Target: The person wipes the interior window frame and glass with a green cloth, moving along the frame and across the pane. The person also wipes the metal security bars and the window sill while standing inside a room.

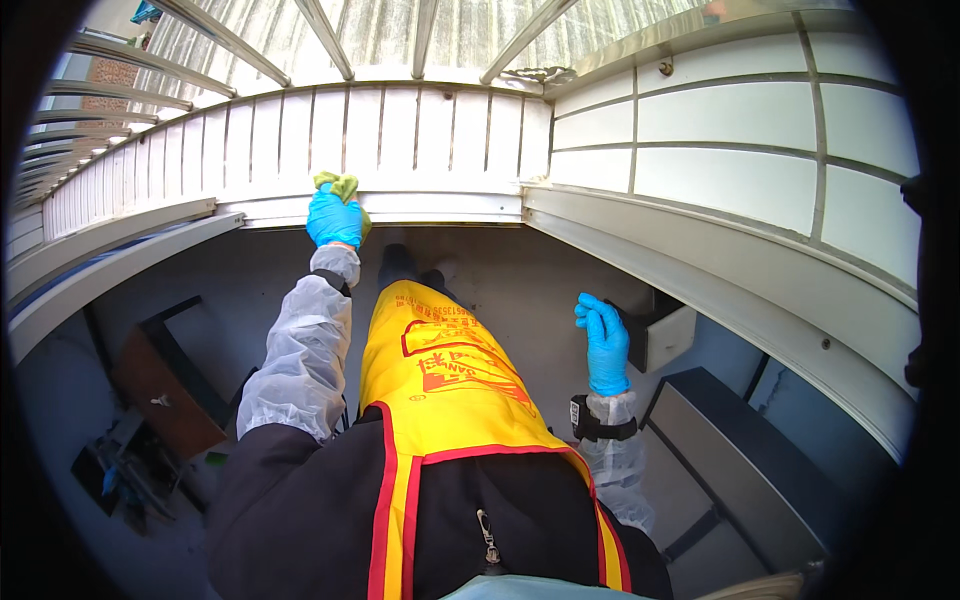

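Note:
My left hand (pixel 334 218), in a blue glove, is closed around a crumpled green cloth (pixel 340 185). It rests at the white metal window frame (pixel 440 208), where the cloth touches the sill side of the track. Part of the cloth shows beyond my fingers and a bit hangs beside the wrist. My right hand (pixel 606 345), also gloved in blue, hangs in the air to the right of my apron (pixel 450 360). Its fingers are loosely bent and slightly apart, with nothing visible in them. White sleeve covers wrap both forearms.
Beyond the frame lie a ledge of narrow white tiles (pixel 270 140) and metal bars (pixel 425 40). Larger white tiles (pixel 725 115) line the right wall. A brown cabinet (pixel 165 385) stands at lower left, a dark-topped desk (pixel 740 450) at lower right.

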Demonstrator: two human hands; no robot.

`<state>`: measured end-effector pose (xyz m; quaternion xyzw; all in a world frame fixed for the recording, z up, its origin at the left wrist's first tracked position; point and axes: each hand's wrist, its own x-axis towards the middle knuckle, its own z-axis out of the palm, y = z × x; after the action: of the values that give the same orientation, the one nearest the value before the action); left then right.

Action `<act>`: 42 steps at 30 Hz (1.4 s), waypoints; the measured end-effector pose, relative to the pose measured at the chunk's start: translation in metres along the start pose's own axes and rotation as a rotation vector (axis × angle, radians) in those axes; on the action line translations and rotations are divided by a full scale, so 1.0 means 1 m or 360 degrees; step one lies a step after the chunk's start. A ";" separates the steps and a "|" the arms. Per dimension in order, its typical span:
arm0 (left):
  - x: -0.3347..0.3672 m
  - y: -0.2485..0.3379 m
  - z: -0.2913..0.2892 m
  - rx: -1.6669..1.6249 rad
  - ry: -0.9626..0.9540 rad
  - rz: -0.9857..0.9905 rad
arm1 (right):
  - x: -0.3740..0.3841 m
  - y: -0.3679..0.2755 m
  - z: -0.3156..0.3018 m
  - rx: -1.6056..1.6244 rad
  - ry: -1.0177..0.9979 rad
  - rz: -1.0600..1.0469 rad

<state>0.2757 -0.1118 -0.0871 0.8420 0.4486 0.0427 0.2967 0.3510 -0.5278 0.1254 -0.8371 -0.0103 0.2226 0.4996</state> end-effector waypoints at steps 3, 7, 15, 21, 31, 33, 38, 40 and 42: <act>-0.051 0.086 0.075 0.0050 -0.0103 0.0336 | -0.016 0.002 0.000 -0.0014 0.0002 0.0092; -0.082 0.182 0.127 0.0277 -0.0517 0.0517 | -0.049 0.004 -0.005 -0.0070 0.0159 0.0172; -0.092 0.186 0.108 -0.1177 -0.1685 0.0193 | -0.055 -0.047 -0.012 -0.0346 0.0749 -0.0252; -0.085 0.103 0.029 -0.1081 -0.2331 -0.0303 | -0.020 -0.133 -0.036 -0.1169 0.1465 -0.1368; 0.039 0.086 -0.044 -0.2005 -0.0579 -0.0448 | 0.025 -0.172 -0.032 -0.1156 0.1827 -0.1851; 0.068 0.102 -0.034 -0.2051 -0.0049 -0.0231 | 0.034 -0.170 -0.029 -0.1198 0.1951 -0.1848; 0.126 0.152 0.031 -0.0594 0.0533 0.0621 | 0.059 -0.165 -0.029 -0.1645 0.2436 -0.2060; 0.153 0.154 0.040 -0.0387 0.0170 0.0419 | 0.067 -0.164 -0.030 -0.1581 0.2510 -0.2149; 0.177 0.156 0.053 -0.0048 0.0136 0.0335 | 0.071 -0.163 -0.031 -0.1524 0.2542 -0.2180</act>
<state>0.5131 -0.0637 -0.0810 0.8773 0.3691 0.1162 0.2838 0.4602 -0.4547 0.2488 -0.6620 -0.2266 -0.7143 0.0113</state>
